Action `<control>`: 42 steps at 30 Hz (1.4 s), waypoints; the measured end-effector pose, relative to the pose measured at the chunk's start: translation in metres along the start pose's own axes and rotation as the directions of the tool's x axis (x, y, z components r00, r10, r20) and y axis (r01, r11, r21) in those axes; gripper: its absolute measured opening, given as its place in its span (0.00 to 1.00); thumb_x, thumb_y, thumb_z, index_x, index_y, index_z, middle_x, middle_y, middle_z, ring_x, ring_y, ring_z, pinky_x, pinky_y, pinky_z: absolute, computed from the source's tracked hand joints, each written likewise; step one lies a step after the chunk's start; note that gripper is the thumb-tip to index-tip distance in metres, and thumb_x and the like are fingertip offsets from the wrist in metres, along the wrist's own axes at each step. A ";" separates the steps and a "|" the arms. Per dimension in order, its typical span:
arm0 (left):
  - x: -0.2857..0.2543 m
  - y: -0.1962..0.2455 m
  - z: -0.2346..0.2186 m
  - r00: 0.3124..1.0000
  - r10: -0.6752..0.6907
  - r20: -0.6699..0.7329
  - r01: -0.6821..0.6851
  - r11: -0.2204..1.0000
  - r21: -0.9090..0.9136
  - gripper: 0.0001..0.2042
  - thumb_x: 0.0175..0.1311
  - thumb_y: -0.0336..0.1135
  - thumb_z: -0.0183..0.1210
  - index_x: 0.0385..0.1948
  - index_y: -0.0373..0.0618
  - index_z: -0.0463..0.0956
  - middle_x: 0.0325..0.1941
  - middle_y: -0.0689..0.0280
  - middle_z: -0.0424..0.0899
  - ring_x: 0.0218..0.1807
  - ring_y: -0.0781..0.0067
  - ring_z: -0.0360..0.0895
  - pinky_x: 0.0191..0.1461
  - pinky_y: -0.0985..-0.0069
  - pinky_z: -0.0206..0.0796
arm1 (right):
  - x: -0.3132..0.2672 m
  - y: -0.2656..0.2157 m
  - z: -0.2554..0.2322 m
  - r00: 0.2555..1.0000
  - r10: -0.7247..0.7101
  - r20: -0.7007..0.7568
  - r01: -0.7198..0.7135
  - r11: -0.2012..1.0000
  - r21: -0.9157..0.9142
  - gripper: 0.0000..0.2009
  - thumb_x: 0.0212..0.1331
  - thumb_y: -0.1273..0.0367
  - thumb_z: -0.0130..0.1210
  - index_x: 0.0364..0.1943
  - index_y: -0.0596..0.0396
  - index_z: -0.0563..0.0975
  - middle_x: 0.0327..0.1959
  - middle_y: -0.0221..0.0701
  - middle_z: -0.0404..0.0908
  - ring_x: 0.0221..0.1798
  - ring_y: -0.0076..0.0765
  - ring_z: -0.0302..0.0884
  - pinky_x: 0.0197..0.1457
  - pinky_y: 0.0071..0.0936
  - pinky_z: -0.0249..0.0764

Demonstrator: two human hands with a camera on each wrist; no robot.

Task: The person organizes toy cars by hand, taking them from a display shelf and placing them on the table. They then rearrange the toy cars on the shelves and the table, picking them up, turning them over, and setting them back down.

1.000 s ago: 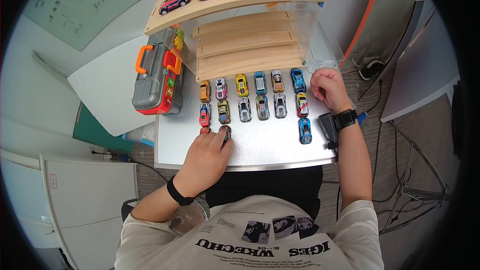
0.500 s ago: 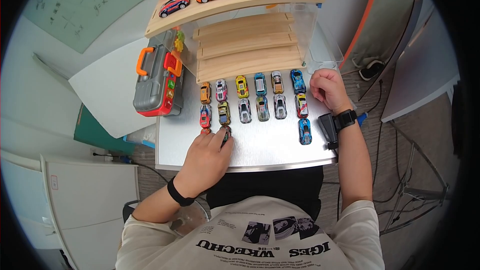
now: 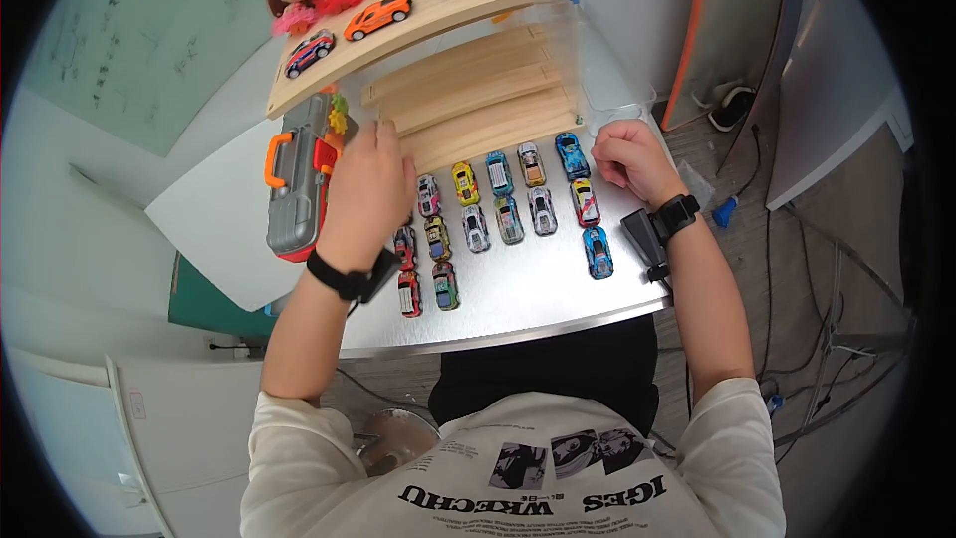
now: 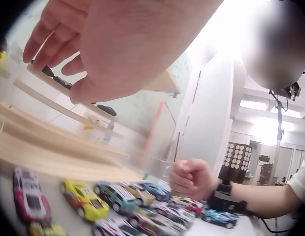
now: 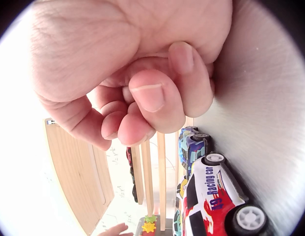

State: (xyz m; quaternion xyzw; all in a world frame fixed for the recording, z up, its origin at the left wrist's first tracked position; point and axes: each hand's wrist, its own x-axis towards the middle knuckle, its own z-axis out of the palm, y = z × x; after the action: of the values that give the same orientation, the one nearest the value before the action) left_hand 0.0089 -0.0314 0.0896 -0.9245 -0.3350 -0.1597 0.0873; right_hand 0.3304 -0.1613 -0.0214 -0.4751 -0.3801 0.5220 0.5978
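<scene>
Since the earlier head view, the left hand (image 3: 366, 179) has left the near edge of the bench (image 3: 538, 289), where it was touching a dark toy car (image 3: 444, 285), and now hangs over the far-left end of the car rows, close to the lowest wooden shelf (image 3: 478, 130); the car sits alone beside a red one (image 3: 409, 293) in the nearest row. From the left wrist view that hand's fingers (image 4: 54, 44) are loosely bent and hold nothing. The right hand (image 3: 627, 161) rests as a closed fist on the bench at the right end of the rows, just beside the red and white car (image 5: 216, 201); nothing shows inside it.

Risks, as I judge them: the left wrist and its strapped camera hang low over the left column, and a careless drop could knock the pink car (image 3: 428, 195) or its neighbours out of line; the cars stand close together, so one nudge may spread along a row; the grey toolbox (image 3: 295, 189) lies just left of the hand and could be bumped.
</scene>
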 end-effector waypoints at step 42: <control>0.009 -0.004 -0.112 0.981 -0.089 -0.172 0.038 0.960 -0.278 0.14 0.68 0.30 0.65 0.53 0.37 0.81 0.42 0.65 0.85 0.34 0.79 0.77 0.39 0.77 0.71 | -0.002 -0.006 0.003 1.000 0.019 -0.016 -0.020 0.997 -0.078 0.12 0.59 0.72 0.59 0.18 0.55 0.76 0.16 0.26 0.73 0.15 0.18 0.64 0.19 0.21 0.58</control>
State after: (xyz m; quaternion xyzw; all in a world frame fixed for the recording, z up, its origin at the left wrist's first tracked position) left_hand -0.0135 -0.0529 0.1975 -0.8978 -0.3300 -0.2912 -0.0161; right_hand 0.3282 -0.1632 -0.0151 -0.5057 -0.3911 0.5090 0.5763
